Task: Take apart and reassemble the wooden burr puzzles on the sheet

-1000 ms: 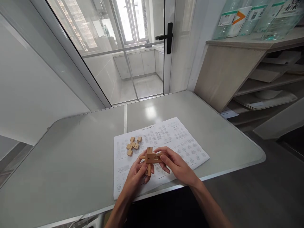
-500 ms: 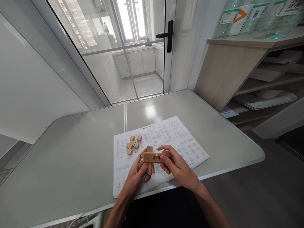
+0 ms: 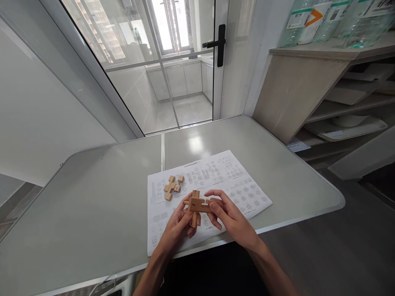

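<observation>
Several notched wooden puzzle pieces, crossed into one wooden burr puzzle (image 3: 197,204), are held between both hands above the printed sheet. My left hand (image 3: 180,222) is closed around its left and lower parts, thumb on the near side. The thumb and fingers of my right hand (image 3: 227,211) pinch its right end. A slot shows in the horizontal piece, near the right fingertips. On the sheet's left part, away from the hands, lie several loose wooden puzzle pieces (image 3: 173,187) close together. The palms hide parts of the held puzzle.
The printed sheet (image 3: 247,181), covered in small diagrams, lies on a grey table (image 3: 92,205) near its front edge. Behind stands a glass door with a black handle (image 3: 220,45). To the right is a wooden shelf (image 3: 277,90) with large plastic bottles (image 3: 327,20) on top.
The held puzzle has turned slightly, and its slot shows more clearly. The right fingers have shifted a little on its right end. The loose pieces stay where they were.
</observation>
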Tool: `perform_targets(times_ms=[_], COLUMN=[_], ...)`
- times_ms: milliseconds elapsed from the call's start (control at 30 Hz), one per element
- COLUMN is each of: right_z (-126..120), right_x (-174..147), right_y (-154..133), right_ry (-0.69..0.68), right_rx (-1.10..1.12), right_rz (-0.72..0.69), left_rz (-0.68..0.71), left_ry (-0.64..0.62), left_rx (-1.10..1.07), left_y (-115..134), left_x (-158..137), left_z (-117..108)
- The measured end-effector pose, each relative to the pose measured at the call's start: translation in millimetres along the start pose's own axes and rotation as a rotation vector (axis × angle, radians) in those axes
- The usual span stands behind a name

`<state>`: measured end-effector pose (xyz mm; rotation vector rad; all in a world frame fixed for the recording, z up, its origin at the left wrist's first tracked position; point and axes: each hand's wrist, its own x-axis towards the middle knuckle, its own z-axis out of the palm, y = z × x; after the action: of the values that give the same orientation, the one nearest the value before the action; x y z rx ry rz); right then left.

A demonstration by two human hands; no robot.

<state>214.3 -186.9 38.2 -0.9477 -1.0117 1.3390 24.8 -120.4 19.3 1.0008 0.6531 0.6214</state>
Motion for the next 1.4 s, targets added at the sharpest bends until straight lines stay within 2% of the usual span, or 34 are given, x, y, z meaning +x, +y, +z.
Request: perform_targets(times_ms=[267,467,700,933,1167,1400], right_z=[3,7,6,0,6,4], right_x=[-4,-7,-7,-6,-3,-3], right_y=[-5,-9,-7,4,19,24], right_ry=[0.026,0.054,0.026,-0.098,0.016,0.019], right_rx=[-0.080,-0.153,-0.043,0.057,0.042,0.159], right_rz=[0.015,0.003,0.047,0.048,0.055,0.074], left_rz=[-0.010,-0.029,0.001,-0.029,-0.045,-0.015], left_ry=[0.018,-0.023,-0.031,-0.087,-0.053,0.067], left_rx=[-0.046,-0.102,-0.058,-0.085,-0.004,0.154], left_y=[-1,4,3,4,1,-3], left_x=[-1,-3,-3,-5,-4,-2], left_z=[0,2,3,2,3,3])
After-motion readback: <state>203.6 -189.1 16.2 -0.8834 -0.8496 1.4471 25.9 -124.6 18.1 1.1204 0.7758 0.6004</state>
